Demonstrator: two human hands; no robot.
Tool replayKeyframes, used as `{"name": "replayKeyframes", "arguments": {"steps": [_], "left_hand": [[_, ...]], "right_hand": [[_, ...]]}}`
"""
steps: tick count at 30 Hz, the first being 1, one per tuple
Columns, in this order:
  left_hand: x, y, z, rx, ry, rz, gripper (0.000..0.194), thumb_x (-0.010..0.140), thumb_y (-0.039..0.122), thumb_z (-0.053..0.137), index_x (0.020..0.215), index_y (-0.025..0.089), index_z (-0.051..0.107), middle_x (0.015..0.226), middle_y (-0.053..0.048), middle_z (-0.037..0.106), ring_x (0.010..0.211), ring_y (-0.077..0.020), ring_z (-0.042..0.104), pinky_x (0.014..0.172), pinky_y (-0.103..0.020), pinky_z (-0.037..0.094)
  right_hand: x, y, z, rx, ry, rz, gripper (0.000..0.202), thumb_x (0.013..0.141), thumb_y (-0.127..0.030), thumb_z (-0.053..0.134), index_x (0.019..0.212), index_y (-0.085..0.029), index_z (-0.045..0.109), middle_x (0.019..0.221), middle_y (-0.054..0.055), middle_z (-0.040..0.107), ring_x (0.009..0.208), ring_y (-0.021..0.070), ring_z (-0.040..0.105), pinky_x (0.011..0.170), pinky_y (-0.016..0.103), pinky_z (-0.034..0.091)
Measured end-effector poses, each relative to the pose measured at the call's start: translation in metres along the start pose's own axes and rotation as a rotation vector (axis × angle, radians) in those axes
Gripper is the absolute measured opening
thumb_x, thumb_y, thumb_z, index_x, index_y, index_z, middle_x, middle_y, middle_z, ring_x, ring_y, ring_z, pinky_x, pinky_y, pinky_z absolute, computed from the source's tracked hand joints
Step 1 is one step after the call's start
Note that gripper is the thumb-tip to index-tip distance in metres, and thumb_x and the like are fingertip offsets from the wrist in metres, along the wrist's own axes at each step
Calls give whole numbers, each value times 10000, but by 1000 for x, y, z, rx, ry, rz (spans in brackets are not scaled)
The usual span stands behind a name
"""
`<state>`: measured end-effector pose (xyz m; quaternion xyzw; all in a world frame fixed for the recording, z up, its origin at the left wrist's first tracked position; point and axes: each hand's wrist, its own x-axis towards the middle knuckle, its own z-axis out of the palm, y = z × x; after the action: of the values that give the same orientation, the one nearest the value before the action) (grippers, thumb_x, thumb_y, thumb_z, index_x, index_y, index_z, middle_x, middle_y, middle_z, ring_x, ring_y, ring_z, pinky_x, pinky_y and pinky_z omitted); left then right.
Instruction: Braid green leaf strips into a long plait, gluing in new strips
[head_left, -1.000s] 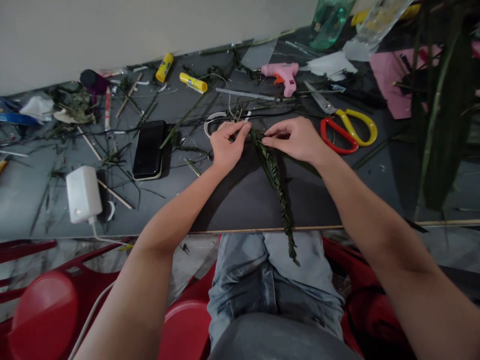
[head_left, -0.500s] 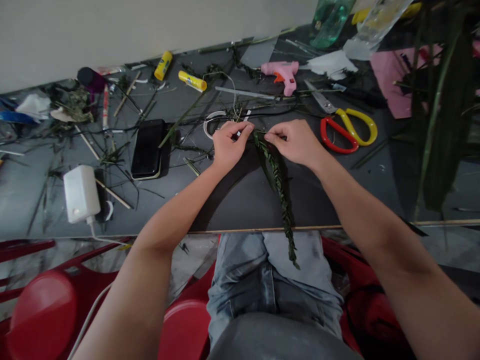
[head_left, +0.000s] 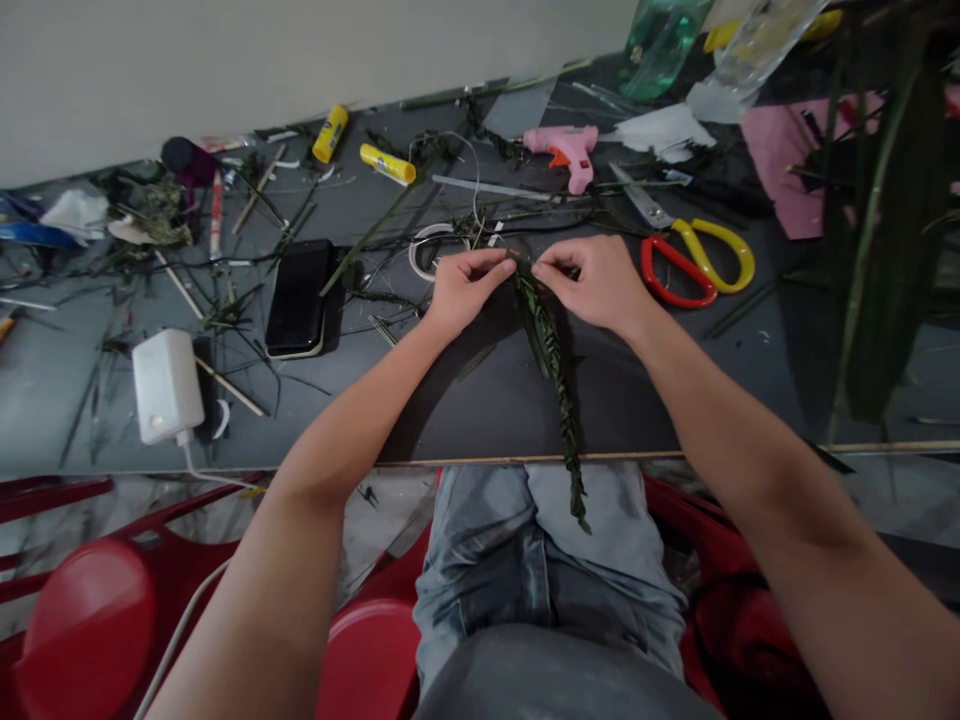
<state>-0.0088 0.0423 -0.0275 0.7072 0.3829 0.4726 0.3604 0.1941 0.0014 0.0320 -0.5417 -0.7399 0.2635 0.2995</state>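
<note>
A dark green leaf braid point(head_left: 556, 375) hangs from between my two hands, running down across the table top and past its front edge above my lap. My left hand point(head_left: 469, 285) pinches the braid's upper end from the left, thumb against forefinger. From the right, my right hand point(head_left: 592, 280) pinches the strands at the same end with thumb and forefinger. A flat loose strip hangs beside the braid on its left. Just behind my left hand lies a white ring point(head_left: 431, 250), perhaps a tape roll, partly covered by leaf scraps.
Scissors point(head_left: 690, 255) with red and yellow handles lie right of my right hand. Behind are a pink glue gun point(head_left: 566, 150) and yellow glue sticks point(head_left: 386, 163). A black phone point(head_left: 300, 298) and a white charger point(head_left: 166, 385) lie left. Broad leaves point(head_left: 892, 250) hang at right.
Both hands stay at the braid's top with small finger movements. The braid's lower end has swung slightly left and up. The camera view has shifted slightly.
</note>
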Motion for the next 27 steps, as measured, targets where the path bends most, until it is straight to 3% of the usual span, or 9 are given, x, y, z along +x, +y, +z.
{"name": "replayKeyframes", "arguments": {"steps": [6, 14, 19, 23, 27], "left_hand": [[-2, -2, -1, 35, -6, -28, 361, 840, 558, 743, 927, 217, 824, 872, -34, 809, 755, -152, 725, 682, -285, 582], [-3, -4, 1, 93, 20, -24, 265, 840, 474, 766, 914, 226, 826, 816, -11, 799, 763, -160, 733, 713, -294, 590], [-3, -3, 1, 95, 24, 2, 309, 859, 522, 737, 918, 230, 820, 856, -24, 809, 815, -180, 755, 764, -315, 616], [-3, 0, -1, 23, -41, 29, 401, 855, 580, 720, 1051, 241, 804, 1011, -54, 820, 903, -189, 772, 836, -335, 631], [-3, 5, -2, 12, -98, 29, 427, 836, 581, 739, 1086, 240, 792, 999, -39, 819, 914, -192, 772, 853, -336, 632]], "right_hand": [[-1, -3, 3, 47, 25, -16, 191, 877, -314, 656, 904, -176, 785, 873, 78, 758, 812, 218, 667, 808, 347, 481], [0, -2, 8, 90, 35, 14, 187, 877, -327, 670, 882, -168, 767, 846, 78, 744, 805, 212, 657, 791, 340, 481], [1, -3, 8, 117, 18, 17, 200, 889, -334, 655, 873, -162, 756, 819, 71, 730, 777, 195, 640, 772, 328, 475], [1, -2, 7, 129, 36, 5, 201, 889, -319, 643, 884, -154, 757, 823, 72, 728, 763, 187, 630, 754, 323, 469], [0, -1, 6, 133, 27, 5, 211, 890, -336, 645, 878, -159, 759, 821, 66, 724, 774, 190, 628, 748, 320, 465]]}}
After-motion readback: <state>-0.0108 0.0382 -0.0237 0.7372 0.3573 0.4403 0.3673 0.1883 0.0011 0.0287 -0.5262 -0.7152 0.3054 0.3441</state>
